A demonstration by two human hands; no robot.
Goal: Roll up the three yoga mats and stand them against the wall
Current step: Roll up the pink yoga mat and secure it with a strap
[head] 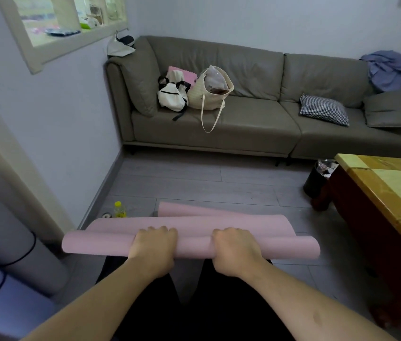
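Both hands, the left hand and the right hand, are clenched over the pink yoga mat, half rolled on the floor; the loose far end (already curling) may roll crooked, so the ends come out uneven.

Dim, flat indoor light with a cool cast, soft shadows, wide-angle bending at the edges, slight softness overall.

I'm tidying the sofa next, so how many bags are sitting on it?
2. A white bag with black straps sits on the left seat of the sofa, and a cream tote leans right beside it. Anything behind them or under the blue clothes may be hidden.
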